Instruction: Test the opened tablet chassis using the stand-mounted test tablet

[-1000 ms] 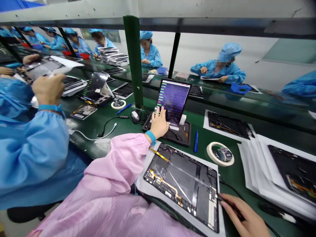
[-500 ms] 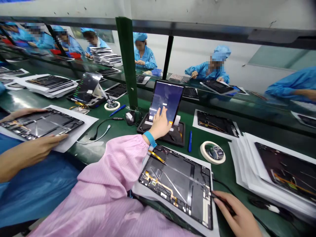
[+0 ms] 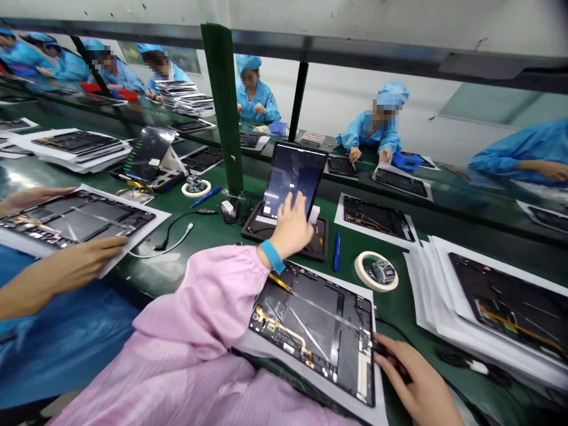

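nearest: pink sleeve (image 3: 199,296) of the wearer, reaching forward over the tabletop (image 3: 208,248). beside it an open tablet shell (image 3: 315,319), flat on a white sheet (image 3: 255,343), inside up, gold ribbon cables and silver strips showing.

right hand (image 3: 412,376) at the shell's right edge — grip closed on a small black piece (image 3: 396,360), plug-like, mostly hidden by fingers. whether it is seated in the shell, cannot tell. a black cable (image 3: 399,327) runs just beside.

to the left, a co-worker's two hands hold a second shell (image 3: 89,216) on its own sheet.

right of the wearer's shell: tape roll (image 3: 362,279) lying flat, blue pen (image 3: 337,251), then a paper stack (image 3: 428,296) topped by another shell (image 3: 501,302).

left hand (image 3: 290,228), blue wristband (image 3: 271,256), in front of a lit, tilted-up screen (image 3: 288,171) — grip open, fingers spread, contact with the glass unclear. screen stands at a black tray (image 3: 322,248).

farther: green post (image 3: 222,106); past it, people in blue caps and smocks, seated along another work surface.
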A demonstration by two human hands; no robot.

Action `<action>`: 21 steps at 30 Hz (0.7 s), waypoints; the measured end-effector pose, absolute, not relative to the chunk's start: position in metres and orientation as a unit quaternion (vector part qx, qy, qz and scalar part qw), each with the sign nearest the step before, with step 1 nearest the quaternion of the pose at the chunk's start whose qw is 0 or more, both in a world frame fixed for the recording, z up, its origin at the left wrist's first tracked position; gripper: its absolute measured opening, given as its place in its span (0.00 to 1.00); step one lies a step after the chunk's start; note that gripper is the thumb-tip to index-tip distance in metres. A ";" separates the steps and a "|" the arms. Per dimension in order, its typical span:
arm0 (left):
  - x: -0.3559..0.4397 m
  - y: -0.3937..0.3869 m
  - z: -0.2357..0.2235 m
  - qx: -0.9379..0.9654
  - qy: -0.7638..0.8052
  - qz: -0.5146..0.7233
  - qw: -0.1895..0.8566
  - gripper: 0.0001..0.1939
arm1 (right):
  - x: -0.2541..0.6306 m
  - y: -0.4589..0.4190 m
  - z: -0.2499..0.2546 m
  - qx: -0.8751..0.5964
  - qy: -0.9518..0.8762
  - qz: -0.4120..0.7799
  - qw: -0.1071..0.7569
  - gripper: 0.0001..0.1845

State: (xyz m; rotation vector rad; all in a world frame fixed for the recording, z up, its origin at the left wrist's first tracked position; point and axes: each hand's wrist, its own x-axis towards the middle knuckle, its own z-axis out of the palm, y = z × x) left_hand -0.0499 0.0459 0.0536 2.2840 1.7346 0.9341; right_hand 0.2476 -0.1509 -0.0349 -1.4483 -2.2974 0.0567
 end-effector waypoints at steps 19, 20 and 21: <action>-0.005 -0.007 0.000 0.892 0.359 0.169 0.215 0.12 | 0.211 -0.161 0.008 -0.568 -0.819 0.028 0.079 0.13; -0.005 -0.005 -0.001 0.886 0.368 0.165 0.229 0.12 | 0.215 -0.161 0.009 -0.568 -0.819 0.021 0.074 0.15; -0.006 -0.004 -0.002 0.880 0.377 0.158 0.240 0.12 | 0.218 -0.161 0.011 -0.571 -0.818 0.019 0.072 0.16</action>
